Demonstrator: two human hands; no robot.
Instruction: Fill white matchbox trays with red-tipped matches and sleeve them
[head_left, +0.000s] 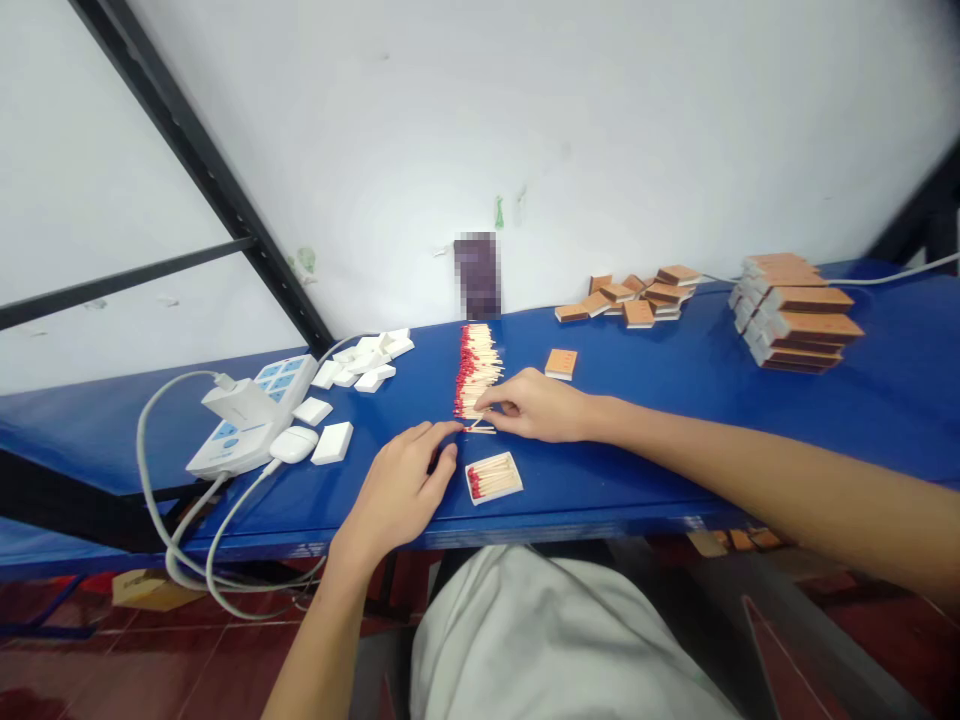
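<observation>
A long row of red-tipped matchsticks (480, 350) lies on the blue table with the heads toward the left. At its near end, my right hand (536, 405) pinches a matchstick between thumb and fingertips. My left hand (397, 485) rests on the table with its fingers stretched and the thumb apart. Its index fingertip touches the heads of a few loose matchsticks (484, 430). Just in front of both hands sits a white matchbox tray (517, 484) holding several matchsticks. An orange-brown matchbox cover (561, 363) lies beyond my right hand.
White empty-looking trays (369, 358) are heaped at the left, near a power strip (255, 430) with a charger, cables and a white earbud case (293, 444). Loose matchboxes (639, 313) and a stacked block of matchboxes (799, 315) stand at the right. A blurred dark object (477, 275) leans on the wall.
</observation>
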